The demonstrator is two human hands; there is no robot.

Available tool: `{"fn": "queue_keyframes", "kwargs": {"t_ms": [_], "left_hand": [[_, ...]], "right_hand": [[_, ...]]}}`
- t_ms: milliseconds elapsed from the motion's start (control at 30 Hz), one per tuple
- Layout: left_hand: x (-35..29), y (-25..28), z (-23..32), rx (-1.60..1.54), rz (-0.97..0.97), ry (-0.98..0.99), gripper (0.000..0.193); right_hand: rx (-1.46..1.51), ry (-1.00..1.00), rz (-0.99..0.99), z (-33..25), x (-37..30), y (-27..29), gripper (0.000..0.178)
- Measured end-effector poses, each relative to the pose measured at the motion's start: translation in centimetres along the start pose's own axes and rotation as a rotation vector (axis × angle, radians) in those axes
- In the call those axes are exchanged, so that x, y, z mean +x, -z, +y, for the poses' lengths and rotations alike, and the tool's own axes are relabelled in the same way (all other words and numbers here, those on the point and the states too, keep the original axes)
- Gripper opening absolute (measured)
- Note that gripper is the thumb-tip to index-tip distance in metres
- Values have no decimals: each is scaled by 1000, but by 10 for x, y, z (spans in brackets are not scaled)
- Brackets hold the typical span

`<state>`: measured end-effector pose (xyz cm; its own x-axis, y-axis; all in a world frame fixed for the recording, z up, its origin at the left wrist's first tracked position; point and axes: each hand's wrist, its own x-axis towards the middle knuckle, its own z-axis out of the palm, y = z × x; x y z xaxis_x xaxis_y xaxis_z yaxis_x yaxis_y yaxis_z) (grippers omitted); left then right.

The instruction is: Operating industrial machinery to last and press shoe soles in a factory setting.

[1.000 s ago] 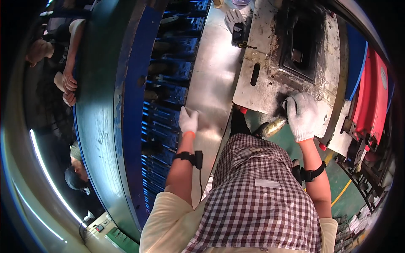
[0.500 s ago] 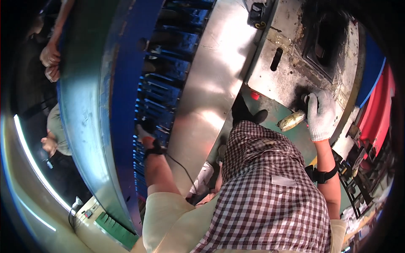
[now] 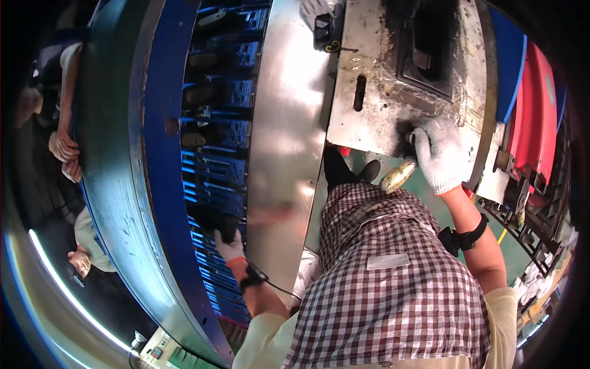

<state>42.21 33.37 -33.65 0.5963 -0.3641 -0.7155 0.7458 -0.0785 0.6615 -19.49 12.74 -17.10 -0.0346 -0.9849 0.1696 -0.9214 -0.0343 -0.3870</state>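
My left hand [image 3: 230, 247], in a pale glove, is closed on a dark, flat-looking object [image 3: 216, 225] over the blue-lit slatted conveyor [image 3: 227, 175]. Shadow hides the object's exact kind. My right hand [image 3: 440, 155], in a white knit glove, rests at the near edge of a stained metal machine top [image 3: 376, 126]. Its fingers are curled round a tool with a yellowish wrapped end [image 3: 398, 176]; a dark tip shows by the thumb, and the palm hides the middle. Several dark, rounded pieces [image 3: 198, 94] lie farther along the slats.
A smooth steel ledge [image 3: 279, 129] runs between conveyor and machine. Beyond the conveyor's blue side stands another person, whose hands [image 3: 64, 150] rest at its far edge. A grey-gloved hand [image 3: 314, 11] shows at the top by a black device [image 3: 322, 32]. Red panels [image 3: 533, 104] stand right.
The view has shifted, so the machine sits farther left. My left hand has come nearer along the slats, with the dark object now plainer. My right hand keeps its grip at the machine's edge.
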Motion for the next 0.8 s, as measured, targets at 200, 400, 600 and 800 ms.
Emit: {"fn": "queue_keyframes", "kwargs": {"t_ms": [200,400,600,800], "left_hand": [[-130,-134,-73,148,-500,118,61],[-208,-301,-146,217,-1139,379,71],[-298,-437,-157,911,-1366,-341,85],[-356,-505,-98,229,-1352,-1181,59]], "right_hand": [[193,87,-9,-2,4,11,15],[765,72,-307,-57,7,24,81],[1217,-281,147,-6,51,22,79],[447,-457,441,57,137,-5,70]]}}
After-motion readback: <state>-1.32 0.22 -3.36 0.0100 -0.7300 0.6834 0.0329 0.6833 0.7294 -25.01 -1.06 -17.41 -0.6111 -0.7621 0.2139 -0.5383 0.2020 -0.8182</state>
